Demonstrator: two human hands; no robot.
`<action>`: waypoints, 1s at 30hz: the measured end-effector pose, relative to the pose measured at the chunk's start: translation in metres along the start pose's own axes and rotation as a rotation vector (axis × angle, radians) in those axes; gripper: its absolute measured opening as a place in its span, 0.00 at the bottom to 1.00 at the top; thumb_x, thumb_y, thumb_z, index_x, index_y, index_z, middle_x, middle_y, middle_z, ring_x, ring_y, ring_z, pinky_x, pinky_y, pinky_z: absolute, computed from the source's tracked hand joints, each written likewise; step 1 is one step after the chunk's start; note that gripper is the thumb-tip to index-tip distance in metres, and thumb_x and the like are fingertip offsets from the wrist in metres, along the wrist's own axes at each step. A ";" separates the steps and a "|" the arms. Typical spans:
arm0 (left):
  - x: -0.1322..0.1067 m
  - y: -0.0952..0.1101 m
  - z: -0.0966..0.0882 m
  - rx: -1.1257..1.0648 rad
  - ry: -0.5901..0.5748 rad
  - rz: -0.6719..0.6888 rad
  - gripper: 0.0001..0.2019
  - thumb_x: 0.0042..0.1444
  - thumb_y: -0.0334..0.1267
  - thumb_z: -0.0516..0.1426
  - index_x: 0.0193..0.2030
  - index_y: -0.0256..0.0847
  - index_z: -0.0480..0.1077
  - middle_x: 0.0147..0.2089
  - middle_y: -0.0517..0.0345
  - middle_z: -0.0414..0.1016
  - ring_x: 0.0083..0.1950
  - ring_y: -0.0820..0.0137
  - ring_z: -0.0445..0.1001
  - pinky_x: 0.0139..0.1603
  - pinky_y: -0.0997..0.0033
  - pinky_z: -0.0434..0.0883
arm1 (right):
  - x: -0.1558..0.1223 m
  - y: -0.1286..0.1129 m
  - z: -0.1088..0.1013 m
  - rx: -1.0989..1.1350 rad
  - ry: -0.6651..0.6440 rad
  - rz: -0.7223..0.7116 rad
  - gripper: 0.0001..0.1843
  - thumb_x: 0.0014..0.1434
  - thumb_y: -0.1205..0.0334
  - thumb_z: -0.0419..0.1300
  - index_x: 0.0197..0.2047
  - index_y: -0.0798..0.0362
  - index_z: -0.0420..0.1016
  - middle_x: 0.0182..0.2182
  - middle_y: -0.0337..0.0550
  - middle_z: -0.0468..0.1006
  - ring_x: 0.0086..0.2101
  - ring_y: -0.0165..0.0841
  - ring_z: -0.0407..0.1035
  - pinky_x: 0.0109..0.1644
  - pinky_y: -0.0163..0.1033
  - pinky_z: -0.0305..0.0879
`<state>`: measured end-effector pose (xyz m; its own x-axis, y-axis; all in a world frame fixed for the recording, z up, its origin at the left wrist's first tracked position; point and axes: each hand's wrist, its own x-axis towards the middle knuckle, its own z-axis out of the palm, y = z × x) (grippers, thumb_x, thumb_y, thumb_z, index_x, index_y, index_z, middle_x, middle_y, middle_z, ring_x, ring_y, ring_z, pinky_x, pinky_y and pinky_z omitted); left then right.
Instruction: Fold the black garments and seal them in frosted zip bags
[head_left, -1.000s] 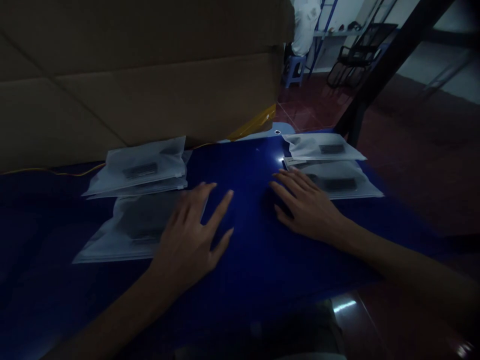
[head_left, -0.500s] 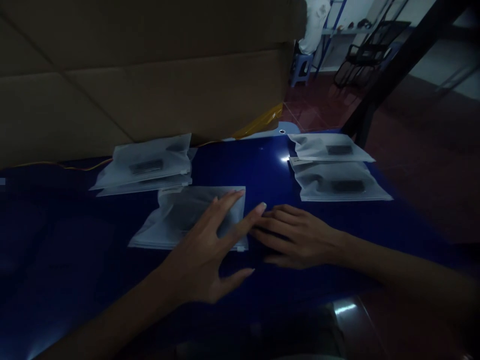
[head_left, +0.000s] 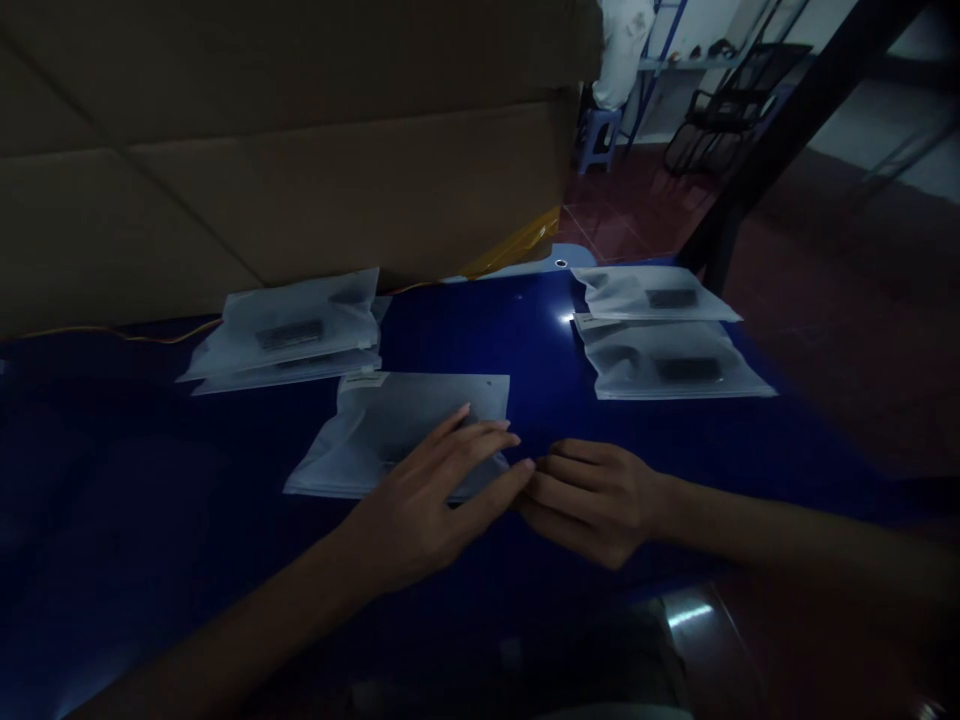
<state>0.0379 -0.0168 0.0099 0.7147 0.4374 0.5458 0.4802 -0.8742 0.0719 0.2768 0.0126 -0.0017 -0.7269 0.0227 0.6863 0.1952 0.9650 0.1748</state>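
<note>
Well, across our blue table (head_left: 150, 480), below a big cardboard box (head_left: 300, 190), one stack of frosted zip bags (head_left: 285, 325) and another stack (head_left: 660, 345) lie beyond a single bag (head_left: 420, 420). We're working that bag, which seems to call for a firm pinch. Our left hand (head_left: 420, 510) lies across its near edge, fingers narrowly spread, grip unclear; our right hand (head_left: 592, 505) rests just beside it, loosely curled, empty.

Frosted zip bag (head_left: 420, 410) now further right, under the left hand (head_left: 427, 510)
</note>
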 end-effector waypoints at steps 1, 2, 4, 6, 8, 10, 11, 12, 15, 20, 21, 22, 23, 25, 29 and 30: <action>0.001 0.000 -0.001 0.006 0.023 0.013 0.15 0.67 0.27 0.61 0.60 0.33 0.72 0.56 0.45 0.79 0.63 0.59 0.77 0.70 0.41 0.71 | 0.000 0.000 0.000 0.000 -0.003 -0.003 0.12 0.67 0.73 0.57 0.35 0.60 0.81 0.29 0.41 0.81 0.24 0.27 0.68 0.27 0.37 0.66; 0.002 0.001 -0.002 0.016 0.043 0.028 0.13 0.66 0.27 0.62 0.56 0.32 0.74 0.51 0.49 0.82 0.60 0.60 0.79 0.71 0.40 0.70 | 0.000 0.000 0.000 0.000 -0.007 -0.005 0.11 0.66 0.73 0.58 0.35 0.60 0.81 0.30 0.41 0.81 0.24 0.27 0.68 0.28 0.37 0.66; 0.005 0.002 -0.005 0.047 0.063 0.053 0.10 0.66 0.27 0.63 0.53 0.34 0.75 0.47 0.54 0.84 0.56 0.63 0.82 0.72 0.39 0.69 | 0.000 0.000 -0.001 -0.004 -0.009 -0.008 0.10 0.66 0.73 0.59 0.35 0.60 0.81 0.30 0.42 0.81 0.25 0.27 0.68 0.28 0.36 0.65; 0.007 0.003 -0.008 0.078 0.074 0.068 0.09 0.66 0.26 0.62 0.52 0.35 0.75 0.45 0.57 0.85 0.52 0.67 0.83 0.72 0.40 0.69 | -0.001 0.000 -0.001 -0.017 -0.010 -0.009 0.10 0.66 0.73 0.59 0.34 0.60 0.80 0.31 0.43 0.80 0.25 0.27 0.68 0.28 0.36 0.64; 0.007 0.004 -0.009 0.095 0.076 0.080 0.07 0.68 0.26 0.61 0.51 0.36 0.75 0.44 0.58 0.85 0.51 0.69 0.83 0.72 0.42 0.69 | -0.002 -0.001 -0.002 -0.036 -0.010 -0.011 0.10 0.66 0.73 0.60 0.33 0.60 0.80 0.31 0.43 0.80 0.26 0.27 0.68 0.27 0.36 0.62; 0.005 0.006 -0.009 0.108 0.073 0.076 0.06 0.68 0.26 0.60 0.48 0.37 0.76 0.43 0.59 0.85 0.51 0.69 0.83 0.73 0.41 0.68 | -0.002 0.000 -0.002 -0.045 -0.005 -0.011 0.10 0.66 0.73 0.59 0.33 0.59 0.80 0.30 0.43 0.79 0.25 0.27 0.67 0.27 0.35 0.61; 0.004 0.006 -0.008 0.118 0.067 0.070 0.06 0.68 0.25 0.60 0.48 0.36 0.76 0.42 0.59 0.85 0.51 0.69 0.83 0.74 0.41 0.67 | -0.003 0.000 -0.001 -0.047 -0.002 -0.008 0.11 0.66 0.74 0.59 0.33 0.60 0.80 0.30 0.43 0.79 0.25 0.26 0.67 0.26 0.35 0.61; 0.003 0.007 -0.007 0.125 0.062 0.065 0.06 0.67 0.25 0.60 0.47 0.36 0.76 0.42 0.59 0.85 0.52 0.69 0.83 0.74 0.41 0.66 | -0.003 0.001 -0.001 -0.048 0.003 -0.003 0.11 0.66 0.74 0.58 0.33 0.60 0.80 0.30 0.43 0.80 0.25 0.26 0.66 0.25 0.35 0.60; 0.000 0.007 -0.005 0.136 0.041 0.034 0.07 0.67 0.24 0.61 0.48 0.37 0.77 0.43 0.60 0.85 0.51 0.70 0.82 0.75 0.43 0.65 | -0.002 0.002 -0.002 -0.045 -0.003 0.002 0.14 0.67 0.74 0.57 0.33 0.58 0.81 0.31 0.42 0.80 0.23 0.25 0.65 0.24 0.34 0.59; 0.001 0.007 -0.003 0.146 0.065 0.024 0.07 0.65 0.24 0.62 0.45 0.38 0.78 0.41 0.62 0.84 0.48 0.69 0.81 0.72 0.46 0.67 | 0.002 0.003 -0.003 -0.039 -0.029 -0.007 0.15 0.68 0.74 0.56 0.31 0.57 0.81 0.30 0.41 0.81 0.22 0.24 0.64 0.24 0.33 0.59; 0.001 0.008 -0.004 0.152 0.068 0.024 0.06 0.66 0.25 0.62 0.45 0.38 0.78 0.40 0.62 0.83 0.48 0.69 0.81 0.72 0.47 0.68 | 0.003 0.003 -0.004 -0.032 -0.038 -0.013 0.15 0.68 0.74 0.56 0.31 0.57 0.80 0.30 0.41 0.81 0.22 0.24 0.63 0.24 0.33 0.59; 0.001 0.009 -0.004 0.158 0.069 0.028 0.06 0.66 0.25 0.61 0.44 0.38 0.78 0.39 0.63 0.83 0.47 0.69 0.81 0.71 0.47 0.69 | 0.003 0.003 -0.004 -0.025 -0.049 -0.022 0.16 0.68 0.73 0.56 0.31 0.56 0.80 0.31 0.40 0.81 0.23 0.24 0.63 0.25 0.33 0.59; 0.001 0.010 -0.004 0.160 0.060 0.018 0.06 0.67 0.25 0.61 0.44 0.39 0.78 0.39 0.63 0.84 0.48 0.69 0.81 0.70 0.47 0.69 | 0.003 0.003 -0.004 -0.020 -0.056 -0.033 0.16 0.68 0.73 0.56 0.30 0.56 0.80 0.31 0.40 0.80 0.23 0.24 0.63 0.25 0.33 0.59; 0.001 0.010 -0.006 0.164 0.046 0.010 0.07 0.67 0.24 0.60 0.44 0.39 0.77 0.39 0.63 0.84 0.48 0.69 0.80 0.69 0.47 0.70 | 0.002 0.003 -0.006 -0.020 -0.060 -0.053 0.16 0.68 0.72 0.56 0.30 0.55 0.79 0.31 0.39 0.79 0.24 0.24 0.63 0.26 0.34 0.59; 0.001 0.005 -0.011 0.190 0.057 0.002 0.08 0.65 0.23 0.62 0.46 0.39 0.77 0.39 0.64 0.84 0.48 0.67 0.80 0.67 0.47 0.71 | -0.001 0.005 -0.009 -0.029 -0.124 -0.044 0.14 0.68 0.72 0.57 0.30 0.55 0.77 0.32 0.40 0.78 0.24 0.24 0.62 0.27 0.35 0.59; 0.001 0.002 -0.013 0.200 0.052 0.000 0.08 0.65 0.24 0.62 0.46 0.40 0.76 0.39 0.64 0.84 0.49 0.67 0.81 0.67 0.47 0.71 | -0.002 0.006 -0.010 -0.040 -0.150 -0.038 0.14 0.69 0.72 0.57 0.31 0.55 0.77 0.33 0.40 0.78 0.25 0.24 0.63 0.28 0.35 0.59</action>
<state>0.0331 -0.0206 0.0211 0.6899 0.4216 0.5885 0.5755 -0.8126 -0.0924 0.2860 0.0160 0.0047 -0.8238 0.0280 0.5661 0.1895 0.9549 0.2286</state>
